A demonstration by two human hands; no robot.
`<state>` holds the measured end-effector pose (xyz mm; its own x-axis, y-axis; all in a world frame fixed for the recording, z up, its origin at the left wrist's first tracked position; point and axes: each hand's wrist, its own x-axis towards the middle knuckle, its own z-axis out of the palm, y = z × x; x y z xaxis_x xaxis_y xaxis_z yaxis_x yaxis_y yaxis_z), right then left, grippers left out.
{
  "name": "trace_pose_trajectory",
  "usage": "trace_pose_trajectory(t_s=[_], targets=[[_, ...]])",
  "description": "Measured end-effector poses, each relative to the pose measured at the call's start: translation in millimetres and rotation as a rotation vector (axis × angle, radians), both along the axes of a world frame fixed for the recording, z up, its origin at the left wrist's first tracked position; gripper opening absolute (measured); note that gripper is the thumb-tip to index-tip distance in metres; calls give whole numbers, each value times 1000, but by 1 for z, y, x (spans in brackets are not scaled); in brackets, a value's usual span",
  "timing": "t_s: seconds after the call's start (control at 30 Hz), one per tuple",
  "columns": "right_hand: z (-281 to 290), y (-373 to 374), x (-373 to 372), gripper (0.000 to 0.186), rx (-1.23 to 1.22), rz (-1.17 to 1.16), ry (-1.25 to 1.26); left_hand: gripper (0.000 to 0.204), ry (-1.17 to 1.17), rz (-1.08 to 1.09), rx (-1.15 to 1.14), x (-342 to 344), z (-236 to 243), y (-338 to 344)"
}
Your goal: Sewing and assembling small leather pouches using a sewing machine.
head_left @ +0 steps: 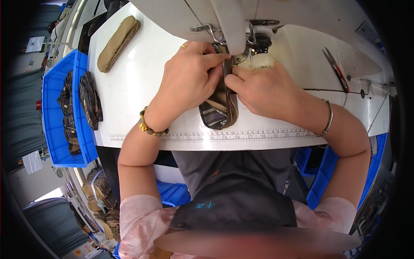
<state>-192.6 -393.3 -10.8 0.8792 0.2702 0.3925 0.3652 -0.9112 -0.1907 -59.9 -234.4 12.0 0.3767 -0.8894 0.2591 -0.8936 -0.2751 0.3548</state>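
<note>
A small dark plaid pouch (211, 117) with a tan lining and a metal zipper lies under the head of a white sewing machine (235, 30). My left hand (187, 77) pinches the pouch's left side close to the presser foot, thumb and forefinger against the zipper edge. From the other side, my right hand (265, 88) grips the zipper edge with its fingers curled. The pouch's rounded near end rests on the table between my wrists. The needle and the far end of the pouch are hidden by the machine and my fingers.
A stack of tan fabric pieces (119, 44) lies at the table's far left. Folded plaid pieces (90, 100) sit beside a blue bin (52, 116) holding more. Red-handled thread snips (338, 71) lie at right. A ruler strip (241, 137) runs along the table's front edge.
</note>
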Motion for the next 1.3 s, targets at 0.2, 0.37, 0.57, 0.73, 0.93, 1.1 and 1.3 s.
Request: trace_pose_trajectory(t_s=[0.2,0.37,0.57,0.73,0.93,1.1,1.3], targets=[[6,3,-2,14,-32,-26,-7,23,-65,66,48,-7,19,15],[4,4,-4,25,-26,63,3,25,132,160,55,8,32,26],[-5,15,-17,31,-217,132,-79,28,-194,-86,-32,-11,40,20],[-2,23,-27,33,-355,128,-55,27,-207,-165,-39,-20,12,24],[-2,17,-22,27,-256,114,-25,26,-242,-128,-169,-19,0,26],[0,10,-17,11,-86,250,-35,17,-334,-483,-354,-9,0,21],[-7,14,-15,9,-90,174,-115,5,-154,-333,-425,-1,-2,22]])
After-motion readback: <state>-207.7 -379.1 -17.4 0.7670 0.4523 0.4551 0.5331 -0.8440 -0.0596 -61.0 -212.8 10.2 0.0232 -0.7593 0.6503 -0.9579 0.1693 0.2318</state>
